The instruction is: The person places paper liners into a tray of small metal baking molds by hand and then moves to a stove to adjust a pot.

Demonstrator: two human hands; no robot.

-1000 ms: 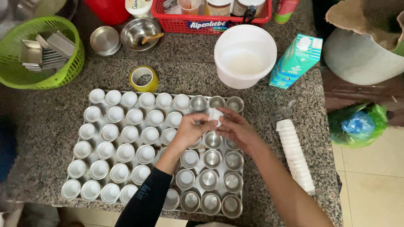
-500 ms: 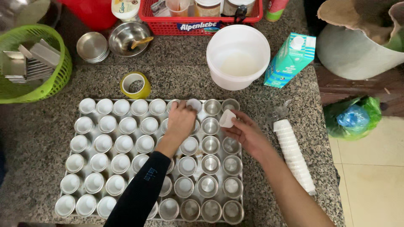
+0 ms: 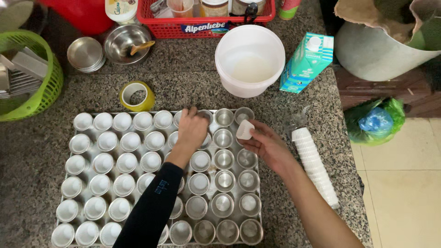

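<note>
On the speckled grey stone bench (image 3: 193,87), a flat metal tray (image 3: 260,202) of small round metal moulds (image 3: 224,159) is partly hidden by a dark-sleeved forearm, and its lower edge is cut off by the frame. The left hand (image 3: 193,129) is pressed palm-down over a mould in the top rows; its fingers are curled, but what lies beneath cannot be seen. The right hand (image 3: 268,147) is closed on a white paper cup liner (image 3: 245,129), pinched just above the tray's right columns. Most moulds at left are lined with white paper; those at right are bare. A white plastic bucket (image 3: 250,57) holds a pale film, and a stack of white liners (image 3: 317,165) lies beside the tray.
</note>
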